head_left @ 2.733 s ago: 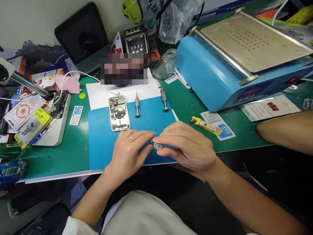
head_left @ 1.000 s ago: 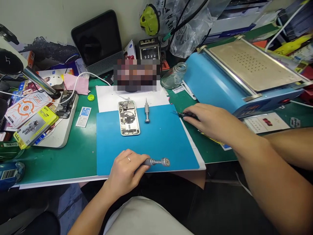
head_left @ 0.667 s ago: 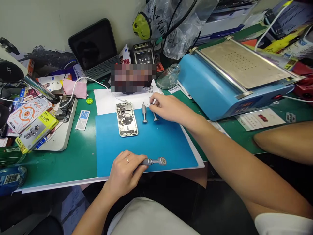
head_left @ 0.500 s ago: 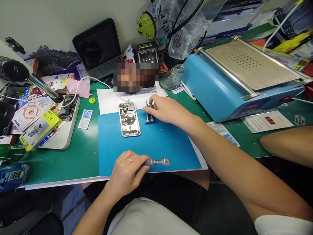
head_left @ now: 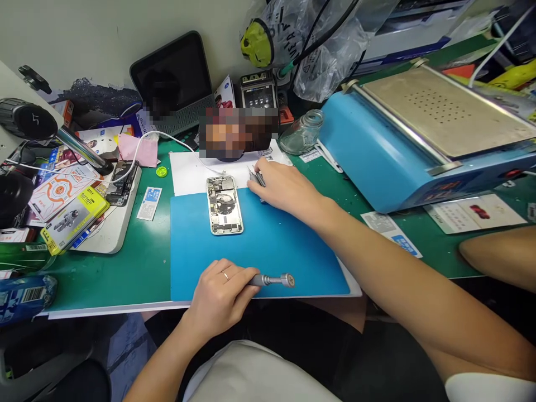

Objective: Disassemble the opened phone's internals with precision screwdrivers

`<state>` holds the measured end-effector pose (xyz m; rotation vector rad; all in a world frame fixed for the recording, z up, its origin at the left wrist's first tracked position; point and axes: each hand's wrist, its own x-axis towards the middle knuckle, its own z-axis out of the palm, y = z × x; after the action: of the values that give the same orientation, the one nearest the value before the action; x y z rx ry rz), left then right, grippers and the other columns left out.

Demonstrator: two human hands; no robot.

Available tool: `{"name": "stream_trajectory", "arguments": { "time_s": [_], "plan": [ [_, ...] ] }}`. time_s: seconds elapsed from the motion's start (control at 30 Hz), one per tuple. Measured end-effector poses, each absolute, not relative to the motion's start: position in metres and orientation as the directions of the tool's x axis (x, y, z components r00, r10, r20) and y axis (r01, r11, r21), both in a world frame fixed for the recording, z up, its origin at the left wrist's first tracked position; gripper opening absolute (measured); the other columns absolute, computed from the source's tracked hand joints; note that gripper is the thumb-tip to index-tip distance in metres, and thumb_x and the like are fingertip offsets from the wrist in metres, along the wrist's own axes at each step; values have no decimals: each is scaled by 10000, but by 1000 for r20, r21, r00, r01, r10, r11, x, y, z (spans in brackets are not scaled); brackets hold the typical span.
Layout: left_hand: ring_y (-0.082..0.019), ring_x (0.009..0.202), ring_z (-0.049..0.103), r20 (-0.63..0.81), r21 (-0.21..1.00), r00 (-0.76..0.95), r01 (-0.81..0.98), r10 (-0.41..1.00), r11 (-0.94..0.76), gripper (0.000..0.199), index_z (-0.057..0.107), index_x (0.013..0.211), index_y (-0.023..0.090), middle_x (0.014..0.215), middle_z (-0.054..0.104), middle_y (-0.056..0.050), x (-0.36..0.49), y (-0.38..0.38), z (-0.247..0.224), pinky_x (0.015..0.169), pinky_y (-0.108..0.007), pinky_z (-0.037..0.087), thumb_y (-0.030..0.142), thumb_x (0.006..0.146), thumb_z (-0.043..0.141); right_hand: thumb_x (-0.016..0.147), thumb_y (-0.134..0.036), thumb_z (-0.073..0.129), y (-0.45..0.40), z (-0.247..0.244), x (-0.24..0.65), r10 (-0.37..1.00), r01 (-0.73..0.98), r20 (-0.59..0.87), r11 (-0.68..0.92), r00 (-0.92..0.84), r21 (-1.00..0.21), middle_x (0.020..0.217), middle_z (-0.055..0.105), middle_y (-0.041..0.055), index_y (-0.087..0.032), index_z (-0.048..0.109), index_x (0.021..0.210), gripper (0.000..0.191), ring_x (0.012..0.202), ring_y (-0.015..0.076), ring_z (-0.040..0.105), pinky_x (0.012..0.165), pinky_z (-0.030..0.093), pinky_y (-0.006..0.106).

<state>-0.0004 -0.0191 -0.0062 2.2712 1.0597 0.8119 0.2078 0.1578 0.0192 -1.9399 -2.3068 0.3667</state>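
My left hand, a ring on one finger, is wrapped around a grey screwdriver above the near edge of the blue mat. The screwdriver's round cap with a cross mark points right. By the mat's far edge, my right hand is closed on slim metal screwdrivers; the palm and fingers hide most of them, so their number is unclear. Just left of that hand, an opened phone lies on the mat with its inner parts exposed.
A blue machine with a metal plate stands at right, a glass jar beside it. Boxes and another phone's parts crowd the left. Behind are a dark-screened device and a white cable. Someone's bare limb shows at right.
The screwdrivers at my right hand have tilted and are now mostly covered by it. My left hand keeps its hold on the screwdriver. The whole view has shifted slightly.
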Motion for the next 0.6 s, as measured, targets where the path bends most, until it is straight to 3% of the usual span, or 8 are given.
{"name": "stream_trajectory", "arguments": {
  "time_s": [0.1, 0.23, 0.3, 0.4, 0.47, 0.53, 0.6],
  "plan": [
    [-170, 803, 595, 287, 670, 517, 494, 807, -555, 161, 628, 1186, 212, 928, 745, -12, 0, -19, -5, 745, -324, 423, 217, 1031, 586, 991, -503, 497, 154, 21, 216, 980, 942, -42, 172, -192, -289, 1059, 721, 158, -172, 586, 1090, 357, 906, 324, 656, 699, 413, 361],
    [-169, 810, 609, 273, 726, 490, 460, 828, -512, 153, 649, 1170, 214, 938, 752, -19, -1, -18, -3, 758, -321, 433, 227, 1029, 592, 975, -469, 572, 140, 21, 228, 966, 868, 133, 259, -223, -424, 993, 726, 111, -189, 647, 1054, 301, 853, 277, 664, 690, 445, 351],
    [-167, 815, 618, 255, 777, 482, 415, 839, -474, 162, 662, 1175, 219, 955, 762, -19, -3, -16, 1, 777, -321, 448, 244, 1028, 597, 999, -438, 561, 125, 20, 233, 905, 734, 316, 418, -285, -536, 929, 726, 80, -198, 676, 1076, 277, 794, 232, 671, 701, 494, 345],
    [-158, 812, 632, 204, 857, 459, 344, 865, -384, 161, 690, 1158, 223, 933, 770, -12, -6, -12, 11, 776, -301, 473, 267, 1022, 615, 1047, -471, 494, 92, 17, 234, 697, 339, 607, 717, -382, -609, 893, 731, 45, -239, 664, 1225, 338, 752, 173, 679, 698, 559, 302],
    [-151, 807, 641, 175, 886, 452, 316, 875, -340, 134, 704, 1114, 219, 928, 776, -9, -6, -7, 21, 768, -286, 484, 264, 1015, 626, 1035, -557, 464, 68, 17, 231, 611, 161, 696, 783, -377, -600, 987, 729, 74, -246, 518, 1468, 536, 766, 166, 679, 676, 591, 298],
    [-143, 788, 648, 197, 885, 467, 293, 862, -361, 117, 704, 1091, 209, 924, 783, -11, -4, -1, 32, 771, -279, 495, 255, 1009, 634, 1006, -612, 474, 48, 18, 224, 538, 115, 746, 834, -393, -540, 1095, 721, 121, -237, 296, 1619, 740, 865, 196, 706, 693, 626, 331],
    [-138, 766, 658, 264, 862, 474, 275, 840, -426, 111, 700, 1066, 194, 891, 779, -18, -2, 9, 42, 757, -269, 507, 271, 1000, 654, 1035, -488, 511, 37, 20, 217, 495, 135, 761, 863, -419, -487, 1115, 728, 142, -199, 191, 1652, 753, 978, 217, 728, 762, 651, 352]
  ]
}}
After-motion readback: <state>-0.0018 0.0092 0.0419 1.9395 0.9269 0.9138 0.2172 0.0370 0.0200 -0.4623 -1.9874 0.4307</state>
